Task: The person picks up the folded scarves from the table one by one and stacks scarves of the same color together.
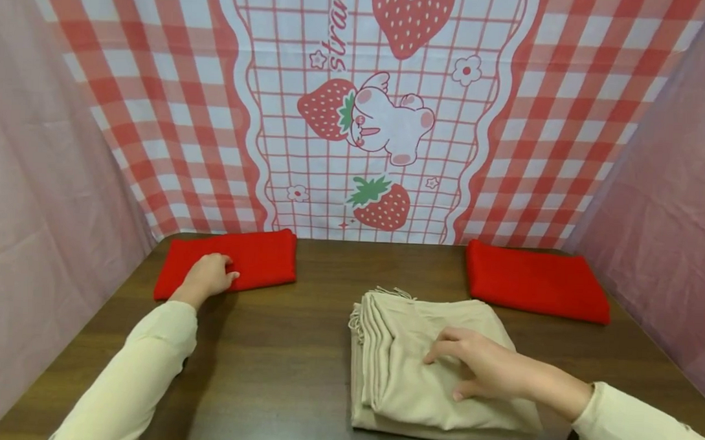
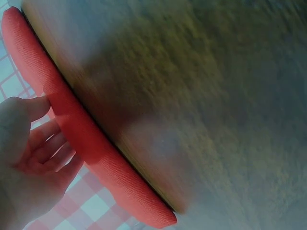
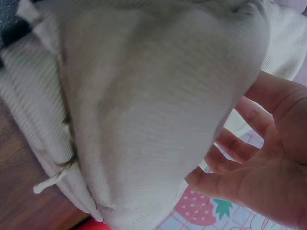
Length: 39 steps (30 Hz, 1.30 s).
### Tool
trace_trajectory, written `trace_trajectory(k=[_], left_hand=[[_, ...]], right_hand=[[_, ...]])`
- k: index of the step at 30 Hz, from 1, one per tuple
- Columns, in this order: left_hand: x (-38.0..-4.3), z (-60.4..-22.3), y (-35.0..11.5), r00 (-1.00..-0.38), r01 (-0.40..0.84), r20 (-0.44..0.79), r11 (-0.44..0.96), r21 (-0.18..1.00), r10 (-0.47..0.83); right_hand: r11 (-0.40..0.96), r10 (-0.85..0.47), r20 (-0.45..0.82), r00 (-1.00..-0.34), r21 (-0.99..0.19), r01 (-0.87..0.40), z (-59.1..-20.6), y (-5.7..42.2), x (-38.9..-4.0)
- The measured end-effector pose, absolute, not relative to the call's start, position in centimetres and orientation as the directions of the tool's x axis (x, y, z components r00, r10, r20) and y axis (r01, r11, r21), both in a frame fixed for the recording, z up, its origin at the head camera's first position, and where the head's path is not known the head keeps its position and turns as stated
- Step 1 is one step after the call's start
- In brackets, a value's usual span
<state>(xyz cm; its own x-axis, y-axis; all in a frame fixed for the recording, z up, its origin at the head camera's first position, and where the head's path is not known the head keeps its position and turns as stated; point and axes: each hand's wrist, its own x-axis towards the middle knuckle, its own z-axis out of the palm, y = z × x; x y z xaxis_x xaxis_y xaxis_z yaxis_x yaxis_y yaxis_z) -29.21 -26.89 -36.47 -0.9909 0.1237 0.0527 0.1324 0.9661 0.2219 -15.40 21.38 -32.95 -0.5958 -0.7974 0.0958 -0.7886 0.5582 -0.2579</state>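
Observation:
A folded beige scarf (image 1: 434,385) with fringe at its far left corner lies at the front right of the table. On its top rests my right hand (image 1: 487,364), thumb and fingers spread apart; the right wrist view shows the fingers (image 3: 220,167) right at the cloth's surface. At the far left lies a folded red cloth (image 1: 264,259). My left hand (image 1: 211,273) is over its front part, fingers relaxed. In the left wrist view the thumb and fingertips meet the red cloth (image 2: 81,129), with nothing pinched between them.
Another folded red cloth (image 1: 537,285) lies at the back right of the brown wooden table (image 1: 301,348). A checked strawberry-print curtain (image 1: 362,117) hangs behind the table, and pink drapes (image 1: 51,170) close off both sides.

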Motion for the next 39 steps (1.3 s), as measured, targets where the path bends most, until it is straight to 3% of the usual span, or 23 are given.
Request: trace_trajectory(k=[18,39], left_hand=[[-29.5,-36.3,-27.7,-0.99,0.138,0.058,0.96,0.242,0.128],[-29.3,-36.8,-27.3,-0.991,0.13,0.044,0.962,0.24,0.123]], right_hand=[[0.583,-0.784,0.1,-0.613,-0.22,-0.782,-33.2,24.8,-15.6],[0.569,-0.792,0.162,-0.588,-0.151,-0.808,-33.6,28.2,-15.0]])
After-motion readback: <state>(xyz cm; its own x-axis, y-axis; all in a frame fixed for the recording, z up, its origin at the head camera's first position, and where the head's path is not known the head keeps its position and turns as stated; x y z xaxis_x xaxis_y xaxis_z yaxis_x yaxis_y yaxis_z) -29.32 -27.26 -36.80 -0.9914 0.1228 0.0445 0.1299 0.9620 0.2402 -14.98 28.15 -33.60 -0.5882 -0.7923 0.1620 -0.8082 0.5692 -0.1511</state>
